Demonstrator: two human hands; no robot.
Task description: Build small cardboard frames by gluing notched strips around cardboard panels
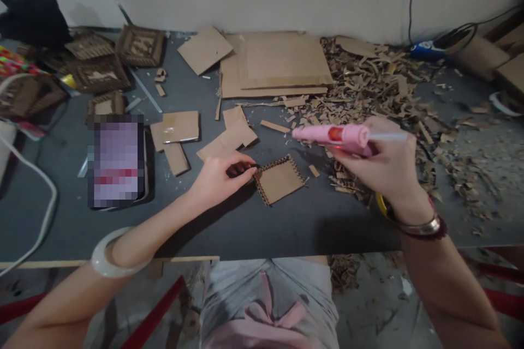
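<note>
A small cardboard square (pixel 282 182) lies on the dark table, with corrugated strips standing along its left, top and part of its right edge. My left hand (pixel 225 177) pinches its upper left corner between thumb and fingertips. Held above the table to the right is a pink glue gun (pixel 347 135), with my right hand (pixel 382 161) wrapped round its handle. The gun's nozzle points left, above and apart from the square, and a clear glue stick (pixel 393 136) sticks out of its rear.
Cardboard scraps (pixel 368 87) are heaped at the right. Flat sheets (pixel 286 62) lie at the back, cut pieces (pixel 229 133) nearer. A phone (pixel 118 163), a white cable (pixel 49 185) and corrugated frames (pixel 100 71) are at the left. The table's front edge (pixel 184 258) runs below my arms.
</note>
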